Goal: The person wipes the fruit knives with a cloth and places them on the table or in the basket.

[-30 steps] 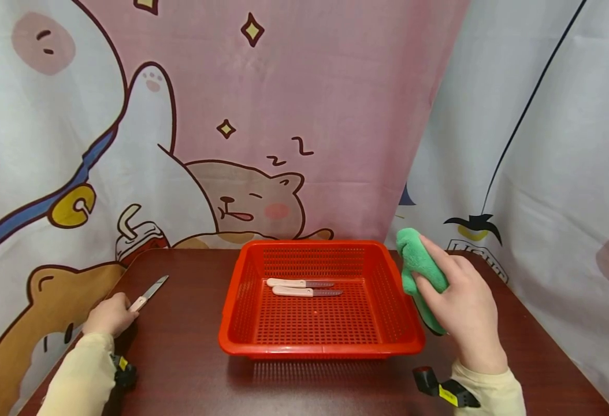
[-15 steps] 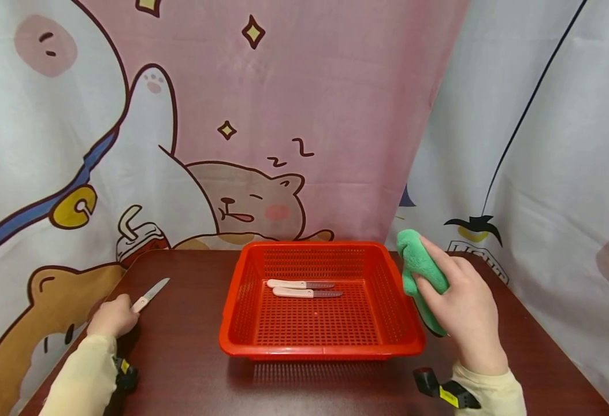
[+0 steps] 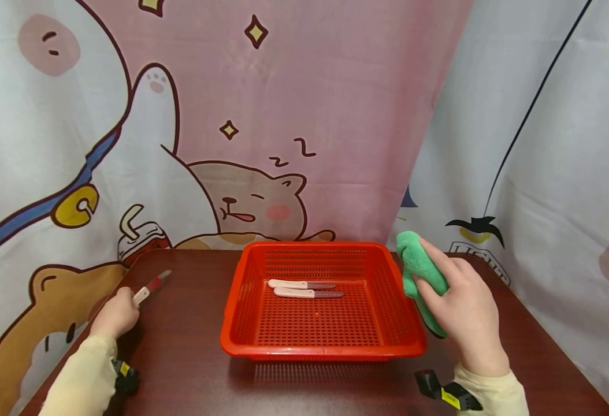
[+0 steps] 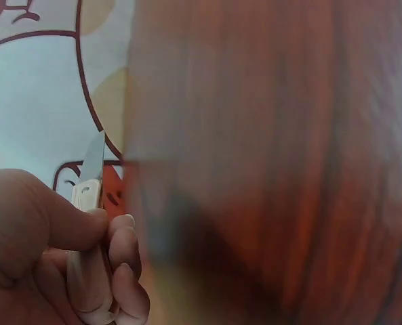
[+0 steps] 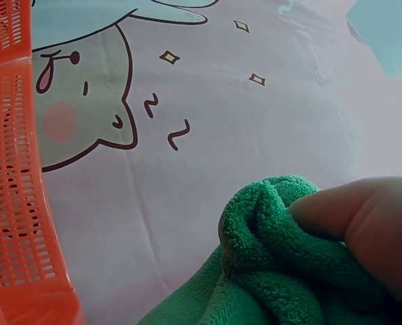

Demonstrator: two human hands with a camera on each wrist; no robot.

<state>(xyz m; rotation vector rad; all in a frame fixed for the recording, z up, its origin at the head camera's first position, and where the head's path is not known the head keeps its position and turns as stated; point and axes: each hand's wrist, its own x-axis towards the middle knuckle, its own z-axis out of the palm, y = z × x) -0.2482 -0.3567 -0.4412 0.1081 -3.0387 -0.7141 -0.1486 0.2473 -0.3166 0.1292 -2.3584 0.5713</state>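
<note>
At the table's left side my left hand grips a small knife by its pale handle, the blade pointing away from me and to the right. The left wrist view shows the thumb pressed along the knife handle and fingers curled under it. My right hand pinches a bunched green cloth beside the basket's right rim; part of the cloth hangs down. In the red plastic basket lie two knives with pale handles, close together, blades to the right.
The basket stands mid-table on a dark brown wooden table. Behind it hangs a printed cartoon curtain, which also runs along both sides. Each wrist wears a black camera strap.
My left hand has shifted slightly right and up, and the knife has turned so its blade now reflects reddish. The right hand and cloth stay nearly still.
</note>
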